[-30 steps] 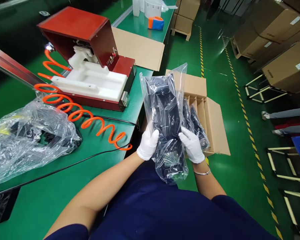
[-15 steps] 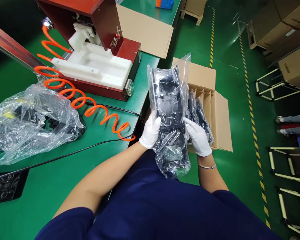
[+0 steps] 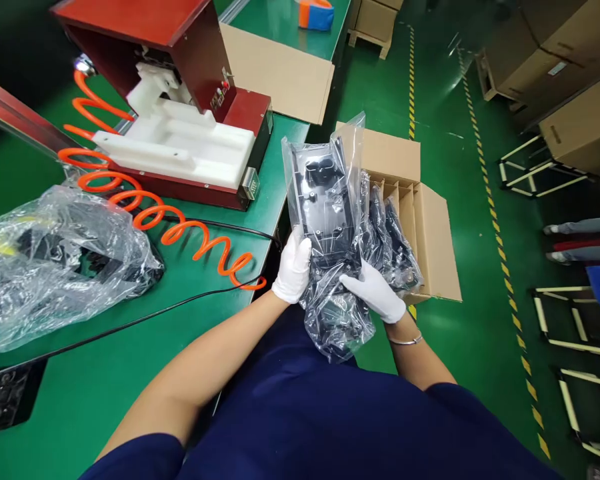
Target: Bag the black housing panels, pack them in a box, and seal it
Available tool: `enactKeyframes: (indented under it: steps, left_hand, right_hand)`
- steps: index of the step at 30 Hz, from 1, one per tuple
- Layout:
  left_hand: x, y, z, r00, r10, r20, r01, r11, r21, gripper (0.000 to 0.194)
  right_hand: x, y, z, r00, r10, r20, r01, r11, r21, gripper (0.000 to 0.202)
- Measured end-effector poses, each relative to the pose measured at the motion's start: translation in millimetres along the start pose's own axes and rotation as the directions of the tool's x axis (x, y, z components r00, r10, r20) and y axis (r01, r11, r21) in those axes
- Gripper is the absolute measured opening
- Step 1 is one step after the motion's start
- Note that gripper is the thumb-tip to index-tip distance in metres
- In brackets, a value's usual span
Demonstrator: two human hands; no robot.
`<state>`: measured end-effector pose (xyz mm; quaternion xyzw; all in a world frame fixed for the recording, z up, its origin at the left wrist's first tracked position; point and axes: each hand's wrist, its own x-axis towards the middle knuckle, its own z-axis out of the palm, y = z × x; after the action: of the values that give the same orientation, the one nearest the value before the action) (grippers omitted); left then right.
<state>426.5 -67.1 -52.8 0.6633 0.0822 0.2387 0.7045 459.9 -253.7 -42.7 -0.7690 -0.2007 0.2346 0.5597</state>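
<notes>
Between my two gloved hands is a long black plastic housing (image 3: pixel 325 207) inside a clear plastic bag (image 3: pixel 340 327). My left hand (image 3: pixel 293 267) grips its left edge, thumb on top. On the right side, my right hand (image 3: pixel 375 290) lies against the bag with its thumb over the lower part; the fingers under it are hidden. The upper end of the housing shows moulded ribs and posts, while crumpled film covers the lower end. Just right of it, an open cardboard box (image 3: pixel 440 233) with dividers holds several bagged black parts (image 3: pixel 397 240).
On the green bench (image 3: pixel 180 373) stands a red machine (image 3: pixel 180 100) with a white fixture (image 3: pixel 180 143). An orange coiled hose (image 3: pixel 175 233) and a black cable (image 3: pixel 130 312) cross the bench. A bagged black part (image 3: pixel 70 260) lies left. Cartons (image 3: pixel 580 113) stand across the floor.
My right hand has moved down and inward along the bag, its thumb now over the front. My left hand keeps its hold. The view has shifted slightly.
</notes>
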Motion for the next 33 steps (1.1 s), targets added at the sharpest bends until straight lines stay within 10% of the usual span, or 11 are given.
enactKeyframes:
  steps: [7,17,21,33]
  left_hand:
    - [-4.9,-12.7,1.0,0.983,-0.100,0.154,0.110,0.992,-0.058,0.062]
    - [-7.3,-8.2,6.3,0.898,-0.267,0.349,0.279,0.960,0.016,0.058]
    - [-8.5,-11.1,6.1,0.882,-0.289,0.371,0.288,0.956,0.062,0.056]
    - [-6.1,-21.7,7.9,0.827,-0.388,0.407,0.322,0.920,0.222,0.054]
  right_hand:
    - [-6.9,-13.1,-50.2,0.980,0.081,-0.183,-0.051,0.985,0.167,0.047]
    - [-17.7,38.9,-205.1,0.728,0.036,-0.685,-0.263,0.937,-0.230,0.056]
    - [-4.9,68.9,-234.4,0.766,0.204,-0.610,-0.465,0.831,-0.305,0.051]
    - [31.0,100.2,-265.0,0.835,0.310,-0.455,-0.487,0.801,-0.349,0.036]
